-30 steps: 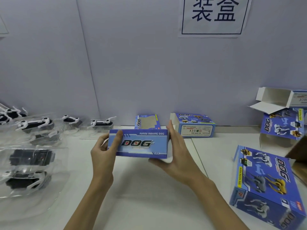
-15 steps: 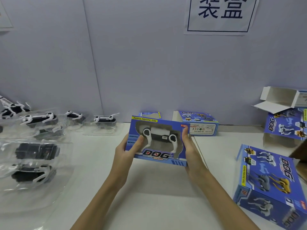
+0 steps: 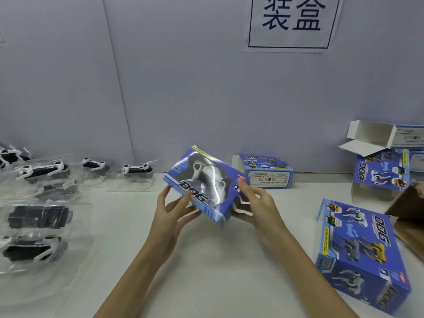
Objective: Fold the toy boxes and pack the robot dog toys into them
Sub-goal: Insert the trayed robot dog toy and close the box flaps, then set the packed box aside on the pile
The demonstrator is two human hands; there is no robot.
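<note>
Above the white table (image 3: 206,260), both hands hold a blue cardboard toy box with a clear window (image 3: 204,187), tilted so that its right end dips toward the person; a white robot dog toy (image 3: 206,175) shows through the window. The left hand (image 3: 174,212) holds the box's lower left corner, thumb on the printed front and fingers beneath. The right hand (image 3: 257,205) grips the right end, fingers curled around it. Behind, a closed blue box lying flat (image 3: 266,171) sits near the grey wall (image 3: 183,76). At left lie robot dogs in clear plastic bags (image 3: 34,219); at right stands a large blue display carton (image 3: 358,251)
</note>
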